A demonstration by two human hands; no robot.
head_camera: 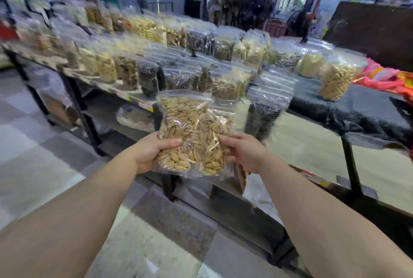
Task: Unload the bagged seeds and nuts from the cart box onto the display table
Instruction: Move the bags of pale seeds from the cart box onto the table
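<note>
Clear bags of pale tan seeds (pixel 194 134) are held upright in front of the display table (pixel 308 141); there look to be two, one overlapping the other. My left hand (pixel 152 154) grips their lower left side, thumb across the front. My right hand (pixel 243 152) holds the lower right edge with fingers curled behind. The bags hang in the air just short of the table's front edge, near a bag of dark seeds (pixel 261 119). The cart box is out of view.
Rows of upright clear bags of nuts and seeds (pixel 125 65) fill the long table to the left and back. A black mesh cloth (pixel 362 114) and red-orange packaging (pixel 388 79) lie at the right. A lower shelf (pixel 134 119) holds more bags. Tiled floor lies below.
</note>
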